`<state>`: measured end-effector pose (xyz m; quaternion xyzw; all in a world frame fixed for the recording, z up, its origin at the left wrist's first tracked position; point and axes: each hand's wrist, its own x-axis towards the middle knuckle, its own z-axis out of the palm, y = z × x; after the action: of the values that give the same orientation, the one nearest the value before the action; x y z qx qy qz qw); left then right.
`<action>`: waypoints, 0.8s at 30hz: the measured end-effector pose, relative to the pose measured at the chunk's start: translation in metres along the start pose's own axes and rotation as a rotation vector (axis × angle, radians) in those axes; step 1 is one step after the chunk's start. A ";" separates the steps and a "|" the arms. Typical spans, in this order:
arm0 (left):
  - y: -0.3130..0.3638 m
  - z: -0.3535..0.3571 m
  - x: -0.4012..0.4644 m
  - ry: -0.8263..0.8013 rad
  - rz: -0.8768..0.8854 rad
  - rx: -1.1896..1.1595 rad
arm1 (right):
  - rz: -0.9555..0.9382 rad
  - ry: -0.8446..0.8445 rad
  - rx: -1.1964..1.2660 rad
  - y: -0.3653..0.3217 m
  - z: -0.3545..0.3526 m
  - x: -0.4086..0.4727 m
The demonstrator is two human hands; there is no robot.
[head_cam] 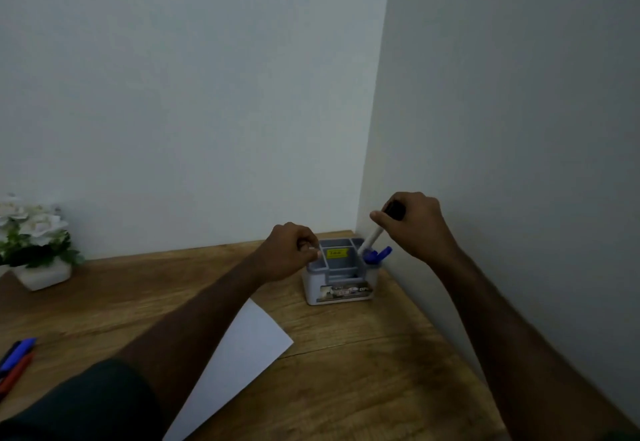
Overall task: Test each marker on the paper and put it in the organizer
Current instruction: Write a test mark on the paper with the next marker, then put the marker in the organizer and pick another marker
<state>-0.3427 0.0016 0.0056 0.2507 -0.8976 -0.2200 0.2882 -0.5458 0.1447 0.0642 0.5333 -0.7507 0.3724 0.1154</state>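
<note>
Three loose markers [15, 359], blue, red and dark, lie at the wooden counter's [346, 354] left edge, below a white potted flower arrangement [34, 236]. A white sheet of paper [239, 361] lies mid-counter under the left forearm. The left hand [287, 253] curls its grip on the grey plastic organizer's [341, 272] left rim. The right hand [410, 224] pinches a white black-capped marker [375, 232], tilted into the right compartment beside blue-capped markers [377, 254].
</note>
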 end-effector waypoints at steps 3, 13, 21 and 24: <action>0.003 0.003 0.002 -0.013 0.004 0.010 | 0.011 0.042 0.007 0.003 0.003 0.002; 0.001 0.003 0.000 -0.039 0.018 0.058 | 0.095 -0.211 -0.028 0.005 0.039 -0.004; -0.003 -0.020 -0.023 0.024 -0.007 0.007 | -0.038 -0.038 0.055 -0.035 0.041 -0.015; -0.010 -0.037 -0.048 0.051 -0.055 -0.017 | -0.126 -0.065 0.125 -0.070 0.057 -0.025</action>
<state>-0.2818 0.0120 0.0080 0.2785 -0.8808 -0.2290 0.3069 -0.4612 0.1125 0.0405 0.5973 -0.6945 0.3929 0.0806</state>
